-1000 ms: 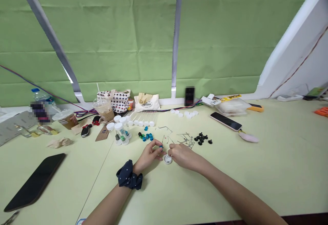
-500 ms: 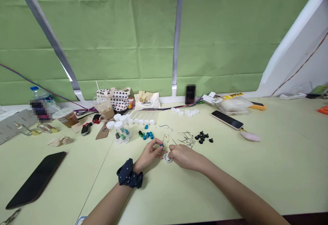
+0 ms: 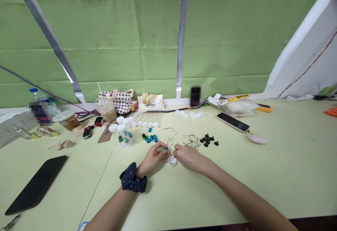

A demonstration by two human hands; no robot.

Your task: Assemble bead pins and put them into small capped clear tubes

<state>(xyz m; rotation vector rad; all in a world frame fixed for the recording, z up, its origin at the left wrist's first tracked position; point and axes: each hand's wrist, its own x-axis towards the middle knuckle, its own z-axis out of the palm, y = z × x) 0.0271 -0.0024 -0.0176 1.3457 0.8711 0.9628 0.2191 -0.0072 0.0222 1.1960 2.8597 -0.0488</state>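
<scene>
One pale table is seen across the lower frame, with one dark slab laid lower left. Near the middle, the right hand is curled closed, its hold not to be told. Two drink cups are stood at left; one phone is placed right of centre. Below centre, one white dish is set; above, seven white caps are counted; one blue piece, partly covered, is pinched in the left hand at centre

1. Creased, light-green fabric panels cover the back, divided by long, flat grey strips.
2. Bright light shows along the left strip's edge.
3. A plain white wall stands at right.
4. The broad, pale yellow-green bench has a thin, straight seam.
</scene>
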